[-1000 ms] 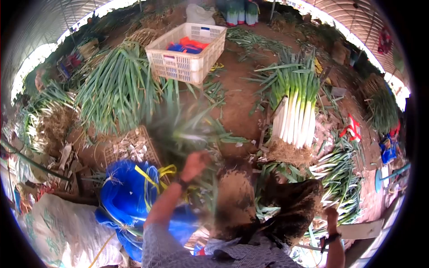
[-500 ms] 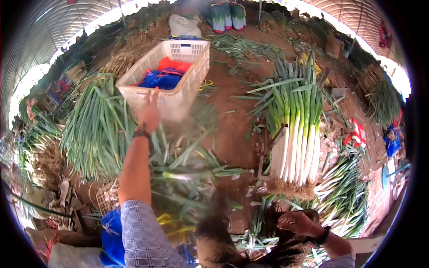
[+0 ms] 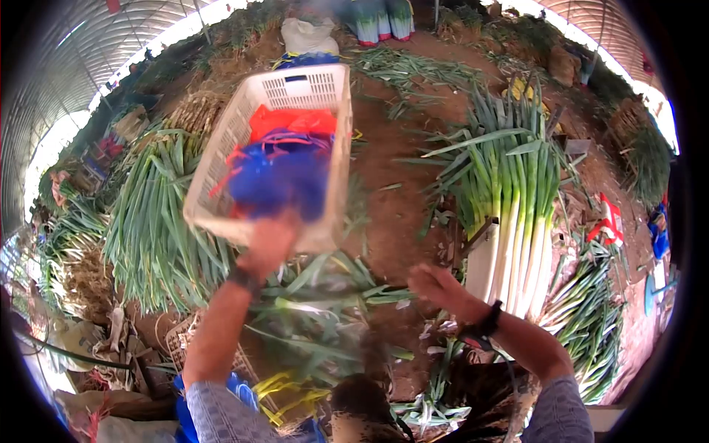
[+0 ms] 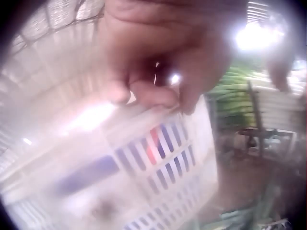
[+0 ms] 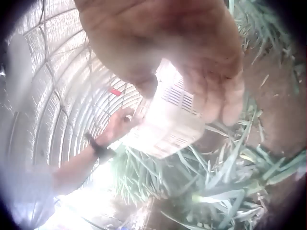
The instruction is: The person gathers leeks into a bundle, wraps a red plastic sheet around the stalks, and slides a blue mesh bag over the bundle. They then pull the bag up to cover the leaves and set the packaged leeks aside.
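Crate (image 3: 343, 148): before us, beside the leek heap (image 3: 159, 221); likely light, stiff plastic — the blue bundle (image 3: 284, 166) inside looks soft, might slide.
Left hand (image 3: 275, 240): fingers curled over its near rim.
Right hand (image 3: 443, 289): loosely spread, apart.
Best hold: we'd favour opposite rims.

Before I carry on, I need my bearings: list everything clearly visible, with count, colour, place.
Crate: one, off-white, left of centre
Red material: count unclear, red, crate's far end
Blue material: count unclear, blue, crate's near end
Leek bundle: one, green and white, right of centre
Leaf heap: one, green, left of crate
Leek pile: one, green and white, lower right
Loose leaves: many, green, across brown ground
Sack: one, white, beyond crate
Wrapped bundles: three, green, white and red, background
Straps: several, yellow, lower edge
Sleeves: two, grey, lower edge
Wristbands: two, dark, one per wrist
Left grip: one, bare, at crate's near rim
Right grip: one, bare, beside leek bundle
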Demonstrator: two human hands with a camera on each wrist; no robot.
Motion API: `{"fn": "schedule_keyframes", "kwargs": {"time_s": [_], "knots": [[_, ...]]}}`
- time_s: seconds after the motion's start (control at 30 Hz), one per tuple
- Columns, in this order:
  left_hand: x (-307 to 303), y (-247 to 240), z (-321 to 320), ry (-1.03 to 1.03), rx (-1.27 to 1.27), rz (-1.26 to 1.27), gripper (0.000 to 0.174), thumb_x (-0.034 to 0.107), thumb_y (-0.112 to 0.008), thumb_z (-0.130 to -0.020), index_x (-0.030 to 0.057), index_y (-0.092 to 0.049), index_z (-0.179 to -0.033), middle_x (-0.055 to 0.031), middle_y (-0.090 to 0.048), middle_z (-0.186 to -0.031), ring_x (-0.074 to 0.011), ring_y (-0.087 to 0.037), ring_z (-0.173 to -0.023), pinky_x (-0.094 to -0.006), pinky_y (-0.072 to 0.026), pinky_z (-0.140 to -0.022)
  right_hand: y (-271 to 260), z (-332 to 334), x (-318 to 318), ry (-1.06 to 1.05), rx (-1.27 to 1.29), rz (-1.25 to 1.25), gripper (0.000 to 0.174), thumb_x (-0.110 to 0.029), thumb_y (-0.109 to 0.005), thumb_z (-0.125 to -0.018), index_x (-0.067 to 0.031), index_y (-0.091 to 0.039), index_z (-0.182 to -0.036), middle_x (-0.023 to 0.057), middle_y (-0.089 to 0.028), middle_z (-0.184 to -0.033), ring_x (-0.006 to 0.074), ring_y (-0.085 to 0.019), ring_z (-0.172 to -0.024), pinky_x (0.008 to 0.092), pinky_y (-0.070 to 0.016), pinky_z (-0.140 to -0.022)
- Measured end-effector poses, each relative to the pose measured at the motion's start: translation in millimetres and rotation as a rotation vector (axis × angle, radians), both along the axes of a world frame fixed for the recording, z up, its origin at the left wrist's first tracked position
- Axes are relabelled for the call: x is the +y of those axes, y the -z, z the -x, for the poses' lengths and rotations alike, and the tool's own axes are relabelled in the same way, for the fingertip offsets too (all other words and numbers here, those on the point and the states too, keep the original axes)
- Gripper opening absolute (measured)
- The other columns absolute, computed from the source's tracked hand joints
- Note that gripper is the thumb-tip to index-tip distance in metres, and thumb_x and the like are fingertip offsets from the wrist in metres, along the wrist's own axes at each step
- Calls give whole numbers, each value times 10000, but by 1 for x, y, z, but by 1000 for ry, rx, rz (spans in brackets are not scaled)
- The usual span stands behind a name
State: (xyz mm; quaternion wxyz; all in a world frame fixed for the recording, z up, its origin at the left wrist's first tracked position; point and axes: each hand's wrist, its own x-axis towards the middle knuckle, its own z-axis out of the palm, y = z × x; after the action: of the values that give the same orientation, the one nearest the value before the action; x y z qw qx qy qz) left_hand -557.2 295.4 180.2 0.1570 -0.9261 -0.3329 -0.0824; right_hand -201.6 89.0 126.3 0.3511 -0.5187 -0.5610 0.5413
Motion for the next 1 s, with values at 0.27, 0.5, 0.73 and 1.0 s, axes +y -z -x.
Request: {"fn": "schedule_keyframes", "kwargs": {"time_s": [0.27, 0.5, 0.73, 1.0], "knots": [[-205, 73, 14, 93, -159, 379, 161, 111, -632, -798, 89, -561, -941, -117, -568, -909, -263, -633, -592, -423, -516, -495, 48, 123, 83, 140, 63, -189, 745, -469, -647, -941, 0, -335, -1430, 97, -511, -1224, 161, -494, -1084, 374, -473, -896], [-266, 244, 36, -73, -247, 565, 183, 129, -646, -808, 122, -592, -982, -130, -580, -1003, -316, -663, -694, -442, -531, -534, 188, 150, 45, 133, 107, 25, 605, -177, -646, -970, -16, -311, -1447, 47, -586, -1106, 117, -562, -913, 302, -498, -839], [-145, 161, 3, -69, -314, 574, 174, 313, -635, -909, 144, -665, -877, -79, -668, -795, -351, -662, -725, -464, -530, -601, 246, 96, 41, 17, -100, 138, 368, -193, -613, -978, 35, -533, -1255, 51, -665, -929, 127, -614, -823, 321, -528, -723], [41, 143, -35, -712, -469, 315, 302, 378, -675, -871, 85, -678, -945, -189, -694, -953, -402, -677, -873, -494, -535, -708, 165, 89, 17, 63, -189, 26, 333, -286, -658, -897, 16, -598, -1025, 167, -653, -804, 308, -632, -722, 445, -485, -635]]}}
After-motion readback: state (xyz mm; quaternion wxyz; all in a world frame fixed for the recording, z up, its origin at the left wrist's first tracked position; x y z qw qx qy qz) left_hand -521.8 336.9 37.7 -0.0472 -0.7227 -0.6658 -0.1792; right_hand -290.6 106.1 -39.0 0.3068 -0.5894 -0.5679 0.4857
